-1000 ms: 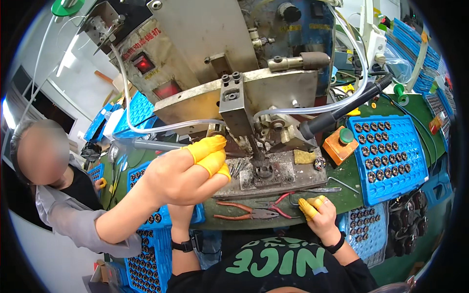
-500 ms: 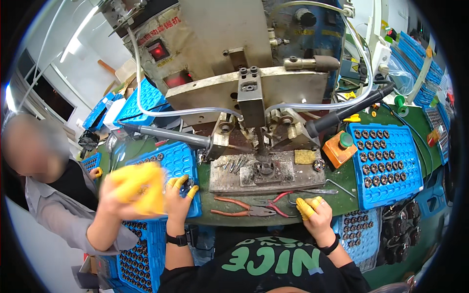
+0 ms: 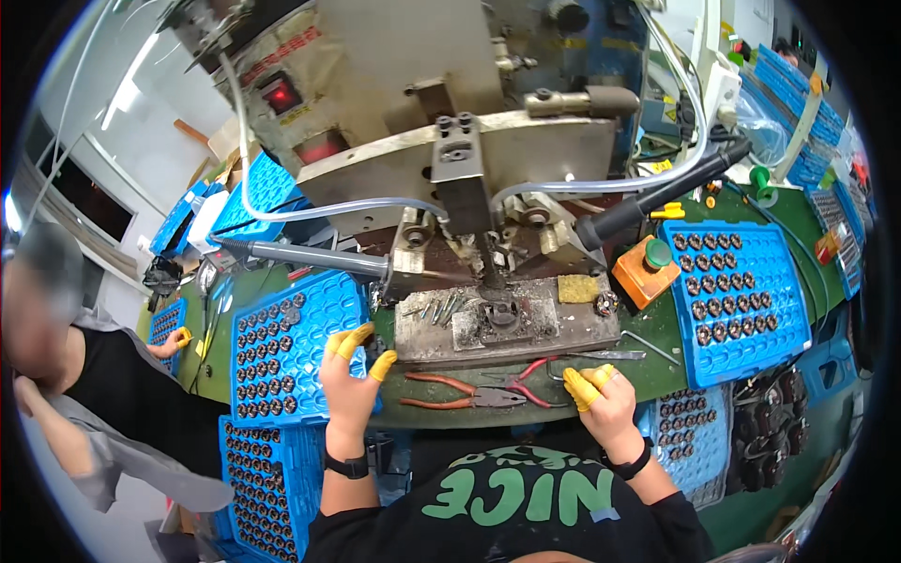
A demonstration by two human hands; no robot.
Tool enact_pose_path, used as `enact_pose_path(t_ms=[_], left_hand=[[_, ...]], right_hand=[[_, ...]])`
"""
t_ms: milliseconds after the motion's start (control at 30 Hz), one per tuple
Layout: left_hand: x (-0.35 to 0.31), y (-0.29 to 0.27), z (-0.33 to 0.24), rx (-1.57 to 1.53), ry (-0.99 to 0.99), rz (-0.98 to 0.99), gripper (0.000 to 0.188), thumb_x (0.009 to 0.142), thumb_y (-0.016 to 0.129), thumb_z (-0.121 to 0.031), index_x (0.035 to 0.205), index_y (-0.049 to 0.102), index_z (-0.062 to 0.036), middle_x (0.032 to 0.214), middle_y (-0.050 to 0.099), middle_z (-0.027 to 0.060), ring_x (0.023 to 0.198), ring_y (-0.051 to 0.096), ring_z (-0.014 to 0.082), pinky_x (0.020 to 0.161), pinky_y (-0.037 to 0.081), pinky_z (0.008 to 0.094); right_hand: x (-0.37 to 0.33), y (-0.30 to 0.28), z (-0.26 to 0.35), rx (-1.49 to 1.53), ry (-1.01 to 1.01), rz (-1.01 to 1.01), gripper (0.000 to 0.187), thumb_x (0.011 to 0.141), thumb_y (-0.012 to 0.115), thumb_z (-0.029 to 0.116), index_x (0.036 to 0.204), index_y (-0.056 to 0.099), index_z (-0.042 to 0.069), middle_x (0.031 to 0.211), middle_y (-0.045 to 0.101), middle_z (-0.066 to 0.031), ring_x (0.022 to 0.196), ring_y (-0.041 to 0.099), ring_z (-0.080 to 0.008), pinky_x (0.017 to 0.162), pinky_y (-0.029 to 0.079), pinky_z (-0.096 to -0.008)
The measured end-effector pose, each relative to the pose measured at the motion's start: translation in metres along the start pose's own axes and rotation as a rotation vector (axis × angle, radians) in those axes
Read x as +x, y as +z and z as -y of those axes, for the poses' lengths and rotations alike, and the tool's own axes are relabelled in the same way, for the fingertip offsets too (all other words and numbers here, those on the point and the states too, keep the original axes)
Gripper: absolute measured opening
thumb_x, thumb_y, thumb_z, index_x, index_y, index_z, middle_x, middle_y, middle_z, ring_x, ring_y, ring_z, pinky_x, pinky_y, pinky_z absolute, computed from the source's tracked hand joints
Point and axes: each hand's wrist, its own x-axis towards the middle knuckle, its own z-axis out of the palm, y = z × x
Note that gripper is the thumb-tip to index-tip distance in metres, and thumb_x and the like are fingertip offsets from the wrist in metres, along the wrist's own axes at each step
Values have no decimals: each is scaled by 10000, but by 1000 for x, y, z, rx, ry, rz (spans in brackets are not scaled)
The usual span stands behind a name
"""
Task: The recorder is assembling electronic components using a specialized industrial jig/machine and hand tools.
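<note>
My left hand (image 3: 349, 389), with yellow finger covers, is at the right edge of a blue tray (image 3: 324, 324). Its thumb stands apart from its fingers, and I see nothing between them. Rows of small round dark parts (image 3: 265, 371) sit in that tray. My right hand (image 3: 605, 408), also in yellow finger covers, has its fingers bent together at the bench's front edge. Whatever it may hold is hidden. Near its fingertips lie red-handled pliers (image 3: 537, 383). Orange-handled pliers (image 3: 479, 397) lie between my hands. Beyond them stands a metal fixture block (image 3: 422, 347) with a round seat (image 3: 499, 317).
A machine (image 3: 394, 75) with two angled grey rods and clear tubes rises behind the fixture. To the right are an orange box with a green button (image 3: 645, 272) and another blue parts tray (image 3: 788, 281). Another person (image 3: 103, 375) is at the left; a lower tray (image 3: 253, 488) holds more parts.
The other person's arm and the yellow blur in front of the left tray have withdrawn leftward, uncovering its parts. A round dark part between my left fingers no longer shows. My right hand stays nearly still.
</note>
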Motion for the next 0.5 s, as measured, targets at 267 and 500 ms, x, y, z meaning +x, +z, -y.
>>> enact_pose_path(t_ms=[267, 500], left_hand=[[10, 22, -48, -372, -53, 41, 498, 697, 874, -144, 1111, 644, 14, 1057, 639, 105, 972, 615, 244, 864, 483, 347], [29, 40, -77, -898, -263, 94, 495, 759, 829, -54, 1191, 600, 27, 1176, 624, 79, 1120, 580, 199, 1032, 414, 338]], right_hand=[[-4, -4, -7, 16, -33, -40, 328, 646, 684, 71, 965, 752, 100, 889, 651, -49, 712, 595, -212, 600, 482, -321], [-5, -7, -12, 114, -65, 4, 354, 644, 671, 81, 990, 741, 81, 900, 641, -57, 715, 592, -208, 596, 481, -312]])
